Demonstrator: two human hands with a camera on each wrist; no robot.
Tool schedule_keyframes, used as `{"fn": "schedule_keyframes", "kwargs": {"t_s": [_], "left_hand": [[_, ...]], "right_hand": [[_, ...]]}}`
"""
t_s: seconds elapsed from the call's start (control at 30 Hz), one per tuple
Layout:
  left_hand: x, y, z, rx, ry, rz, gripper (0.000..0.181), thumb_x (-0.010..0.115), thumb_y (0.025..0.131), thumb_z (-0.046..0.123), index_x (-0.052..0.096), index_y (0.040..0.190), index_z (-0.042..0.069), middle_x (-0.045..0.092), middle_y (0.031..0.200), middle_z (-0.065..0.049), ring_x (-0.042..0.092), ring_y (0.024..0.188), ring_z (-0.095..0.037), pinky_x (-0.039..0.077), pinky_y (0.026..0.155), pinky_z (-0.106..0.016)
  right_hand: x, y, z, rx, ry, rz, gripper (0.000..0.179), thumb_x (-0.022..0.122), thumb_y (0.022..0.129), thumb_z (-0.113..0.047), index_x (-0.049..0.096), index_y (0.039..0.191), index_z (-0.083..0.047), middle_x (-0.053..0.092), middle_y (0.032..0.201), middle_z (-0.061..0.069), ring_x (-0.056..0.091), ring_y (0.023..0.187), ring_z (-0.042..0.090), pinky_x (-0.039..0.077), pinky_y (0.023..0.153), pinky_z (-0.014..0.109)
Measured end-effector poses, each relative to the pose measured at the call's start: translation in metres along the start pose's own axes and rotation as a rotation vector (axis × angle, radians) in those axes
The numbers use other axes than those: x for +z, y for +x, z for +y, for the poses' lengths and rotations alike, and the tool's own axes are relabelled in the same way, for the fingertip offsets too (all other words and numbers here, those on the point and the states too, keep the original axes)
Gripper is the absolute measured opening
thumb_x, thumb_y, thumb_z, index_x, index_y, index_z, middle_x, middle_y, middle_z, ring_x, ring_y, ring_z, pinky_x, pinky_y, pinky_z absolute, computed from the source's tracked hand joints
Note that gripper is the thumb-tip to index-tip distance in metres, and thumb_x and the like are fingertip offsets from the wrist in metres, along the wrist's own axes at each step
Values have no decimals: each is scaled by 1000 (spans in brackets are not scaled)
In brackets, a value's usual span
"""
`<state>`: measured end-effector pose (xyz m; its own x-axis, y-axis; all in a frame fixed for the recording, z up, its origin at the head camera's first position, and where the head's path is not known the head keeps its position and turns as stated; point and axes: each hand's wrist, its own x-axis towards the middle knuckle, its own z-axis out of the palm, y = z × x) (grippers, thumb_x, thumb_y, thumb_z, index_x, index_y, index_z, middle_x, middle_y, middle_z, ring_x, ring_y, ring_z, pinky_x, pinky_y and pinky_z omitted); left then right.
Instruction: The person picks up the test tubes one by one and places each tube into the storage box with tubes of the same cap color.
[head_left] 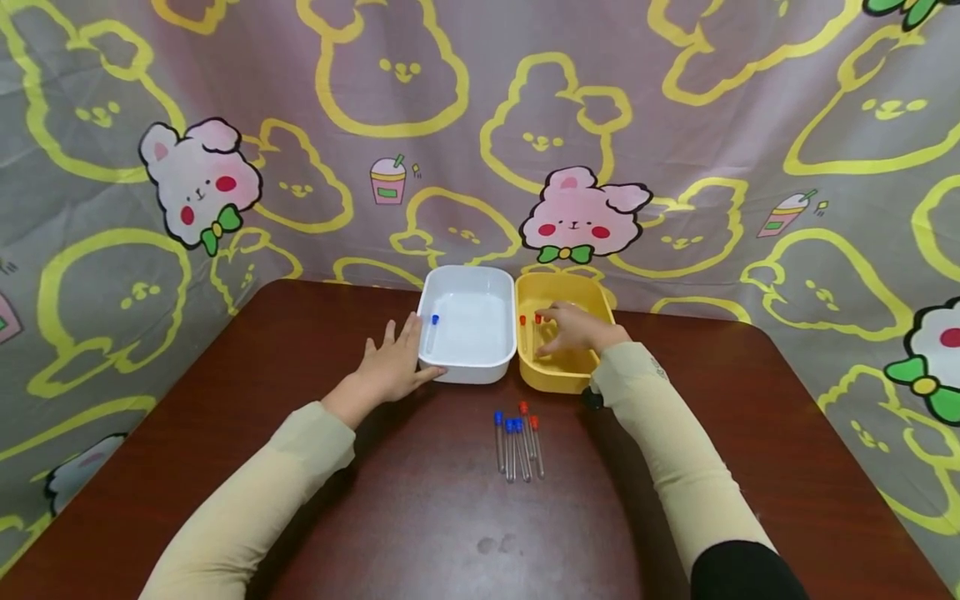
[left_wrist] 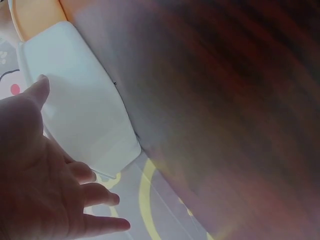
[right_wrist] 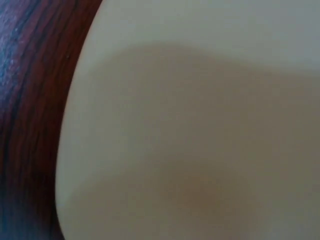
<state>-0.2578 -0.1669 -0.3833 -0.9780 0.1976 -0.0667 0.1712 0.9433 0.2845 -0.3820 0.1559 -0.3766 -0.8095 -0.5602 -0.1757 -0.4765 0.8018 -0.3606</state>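
My left hand spreads its fingers along the left side of a white basin, thumb at the near rim; in the left wrist view its palm and fingers lie against the basin's outer wall. A blue-capped test tube leans inside it. My right hand reaches into the yellow basin, thumb and forefinger apart beside a red-capped test tube. Another red-capped tube rests to its left. The right wrist view is filled by the yellow basin's blurred wall.
In front of the basins, several test tubes with blue caps and red caps lie in a loose group on the dark brown table. A patterned curtain hangs behind the table and at both sides.
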Motion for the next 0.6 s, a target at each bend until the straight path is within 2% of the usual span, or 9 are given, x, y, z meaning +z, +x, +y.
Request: {"fn": "schedule_keyframes", "kwargs": {"t_s": [0.2, 0.6], "left_hand": [[0, 1, 0, -1, 17, -4, 103, 60, 100, 56, 3, 163, -3, 4, 170, -20, 4, 152, -50, 12, 114, -72], [0, 2, 0, 0, 30, -7, 103, 59, 100, 57, 2, 163, -3, 4, 170, -20, 5, 152, -50, 13, 114, -73]], "right_hand": [[-1, 5, 2, 5, -6, 0, 90, 86, 86, -34, 41, 154, 2, 45, 149, 28, 45, 134, 43, 37, 113, 53], [1, 12, 3, 32, -30, -25, 90, 85, 86, -35, 41, 153, 5, 56, 134, 24, 50, 125, 39, 39, 111, 49]]}}
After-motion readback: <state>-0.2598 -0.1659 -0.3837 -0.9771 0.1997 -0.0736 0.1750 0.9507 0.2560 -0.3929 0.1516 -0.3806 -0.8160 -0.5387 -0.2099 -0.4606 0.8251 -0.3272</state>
